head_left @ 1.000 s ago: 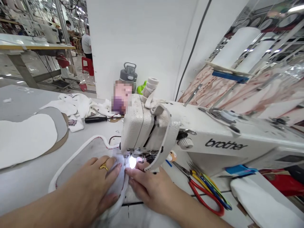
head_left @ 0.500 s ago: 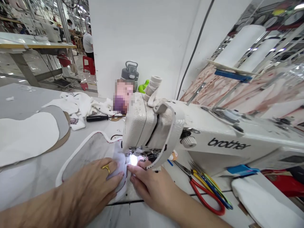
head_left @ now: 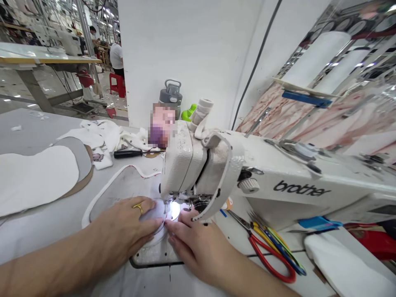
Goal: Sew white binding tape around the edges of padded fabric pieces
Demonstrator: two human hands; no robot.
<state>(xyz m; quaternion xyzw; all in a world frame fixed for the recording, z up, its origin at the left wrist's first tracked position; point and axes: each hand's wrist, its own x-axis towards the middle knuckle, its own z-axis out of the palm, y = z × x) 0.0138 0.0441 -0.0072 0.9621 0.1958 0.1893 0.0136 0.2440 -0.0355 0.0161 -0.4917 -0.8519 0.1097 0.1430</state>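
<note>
Grip in the head view: one white-edged fabric piece (head_left: pixel 120 192) is pressed flat by the left hand (head_left: pixel 126 220), fingers apart, left of the sewing machine (head_left: pixel 278 165), presumably for smoothness; its edge is touched by the right hand (head_left: pixel 207 239) (whether pinched cannot be told), presumably for steering. Before the sewing machine, one red-handled pair of scissors (head_left: pixel 252 239) is seen; above it, two thread cones (head_left: pixel 317 57).

Tall, plain white wall (head_left: pixel 192 49) across the middle background
A dark cable (head_left: pixel 253 68) slants down it; at left, a yellow-edged table (head_left: pixel 18 51) stands on shiny floor (head_left: pixel 9 88) strewn with scraps (head_left: pixel 119 102), a red stool (head_left: pixel 118 78) shows by the wall's edge, and strip lights (head_left: pixel 108 11) glow overhead.
</note>
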